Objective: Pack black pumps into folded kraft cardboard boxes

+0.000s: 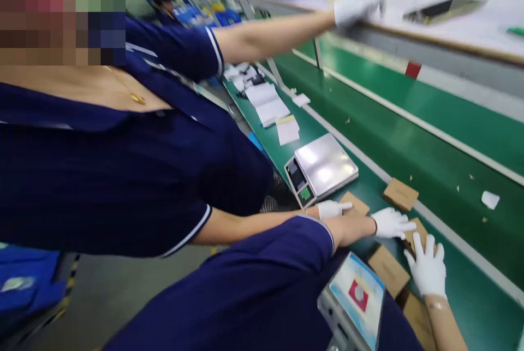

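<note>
My left hand (393, 224), in a white glove, reaches over the green bench with fingers stretched out, the tips at a small brown cardboard box (419, 227). On the near side of that box, my right hand (428, 268), also gloved, has its fingers spread, with fingertips against or just over it. The hands partly cover this box, and something dark shows between them. Close by lie more brown boxes: one (401, 194) beyond my hands, one (388, 271) nearer my body, and another (417, 315) partly behind my right forearm.
A co-worker stands at left, one gloved hand (333, 208) at a box (356, 203), the other (358, 3) blurred at the upper shelf (450, 40). A digital scale (327, 164) and papers (268, 102) lie along the bench (470, 296). A badge (354, 296) hangs before me.
</note>
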Motion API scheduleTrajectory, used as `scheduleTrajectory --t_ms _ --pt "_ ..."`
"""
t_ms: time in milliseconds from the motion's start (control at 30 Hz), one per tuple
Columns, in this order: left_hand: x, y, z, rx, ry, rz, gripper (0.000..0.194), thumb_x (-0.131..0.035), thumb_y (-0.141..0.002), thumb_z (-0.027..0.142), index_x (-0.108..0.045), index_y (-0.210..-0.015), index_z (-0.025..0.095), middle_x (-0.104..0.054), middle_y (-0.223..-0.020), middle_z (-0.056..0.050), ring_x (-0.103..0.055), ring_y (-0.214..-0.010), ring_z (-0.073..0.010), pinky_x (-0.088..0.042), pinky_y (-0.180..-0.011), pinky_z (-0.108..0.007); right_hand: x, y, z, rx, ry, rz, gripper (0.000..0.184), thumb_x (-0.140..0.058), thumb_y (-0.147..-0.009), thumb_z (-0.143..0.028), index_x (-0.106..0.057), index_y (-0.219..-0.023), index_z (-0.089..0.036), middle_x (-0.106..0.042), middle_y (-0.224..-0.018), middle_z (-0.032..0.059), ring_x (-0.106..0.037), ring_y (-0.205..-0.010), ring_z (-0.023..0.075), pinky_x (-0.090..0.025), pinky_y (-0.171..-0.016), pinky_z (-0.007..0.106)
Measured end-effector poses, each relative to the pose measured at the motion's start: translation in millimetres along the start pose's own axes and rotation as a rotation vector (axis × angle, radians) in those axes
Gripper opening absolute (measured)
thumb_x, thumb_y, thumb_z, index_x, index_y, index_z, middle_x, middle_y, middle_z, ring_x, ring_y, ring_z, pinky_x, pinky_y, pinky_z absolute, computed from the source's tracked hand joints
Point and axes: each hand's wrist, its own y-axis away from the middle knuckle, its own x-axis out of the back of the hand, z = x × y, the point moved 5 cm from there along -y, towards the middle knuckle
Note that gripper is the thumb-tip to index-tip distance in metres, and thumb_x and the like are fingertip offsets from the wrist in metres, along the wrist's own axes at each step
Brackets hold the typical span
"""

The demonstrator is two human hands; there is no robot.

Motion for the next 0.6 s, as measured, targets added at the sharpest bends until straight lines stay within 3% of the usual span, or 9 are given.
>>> scheduleTrajectory --t_ms 67,167,333,433,500,600 --pt "-1.9 -1.8 -6.8 0.06 0.032 0.044 0.061 -0.037 -0.098 0.057 -0.043 -0.152 0.03 -0.052 -0.145 -0.015 -0.059 -0.115 -0.0282 -0.046 -0.092 -0.043 3.9 -9.6 -8.1 0.045 0.131 -0.031 0.069 -0.046 -0.091 -0.05 -0.034 -0.157 -0.031 -0.045 -0.147 0.0236 -0.038 -0.135 0.0546 -0.049 -0.084 0.074" --pt "-12.0 -5.9 -5.7 0.112 0.043 0.096 0.06 -0.044 -0.099 0.043 -0.036 -0.156 0.028 -0.046 -0.151 -0.014 -0.054 -0.118 -0.0299 -0.041 -0.095 -0.043 3.6 -14.8 -7.2 0.074 0.281 -0.085 0.064 -0.049 -0.094 -0.048 -0.047 -0.148 -0.015 -0.042 -0.145 0.0315 -0.035 -0.132 0.0578 -0.054 -0.075 0.064" --pt "-20.6 -10.2 -0.5 0.219 -0.038 0.018 0.067 -0.034 -0.096 0.013 -0.029 -0.158 0.037 -0.055 -0.138 -0.016 -0.059 -0.108 -0.0291 -0.039 -0.092 -0.045 6.6 -15.9 0.5 0.084 0.344 -0.143 0.066 -0.053 -0.093 -0.049 -0.045 -0.149 -0.014 -0.039 -0.145 0.0332 -0.034 -0.13 0.0557 -0.052 -0.072 0.055" --pt "-20.4 -13.7 2.5 0.282 0.05 -0.058 0.068 -0.038 -0.096 0.017 -0.026 -0.158 0.043 -0.061 -0.128 -0.016 -0.061 -0.105 -0.0318 -0.04 -0.092 -0.05 8.4 -20.9 -2.5 0.083 0.329 -0.151 0.068 -0.056 -0.091 -0.052 -0.049 -0.146 -0.014 -0.04 -0.146 0.032 -0.034 -0.131 0.0548 -0.051 -0.078 0.058" --pt "-18.6 -19.2 9.1 0.325 0.142 -0.097 0.067 -0.045 -0.096 0.025 -0.027 -0.157 0.044 -0.061 -0.131 -0.017 -0.06 -0.108 -0.0345 -0.039 -0.095 -0.055 11.4 -21.8 -3.0 0.04 0.28 -0.1 0.066 -0.058 -0.089 -0.057 -0.058 -0.138 -0.013 -0.042 -0.146 0.0299 -0.036 -0.133 0.0525 -0.049 -0.085 0.061" --pt "-5.1 -23.2 10.1 0.408 0.2 -0.135 0.069 -0.054 -0.093 0.032 -0.03 -0.157 0.043 -0.057 -0.14 -0.017 -0.059 -0.116 -0.0368 -0.037 -0.101 -0.06 20.6 -18.0 -5.1 -0.05 0.117 0.066 0.05 -0.055 -0.091 -0.057 -0.075 -0.104 -0.013 -0.05 -0.142 0.0247 -0.042 -0.134 0.0455 -0.048 -0.095 0.059"
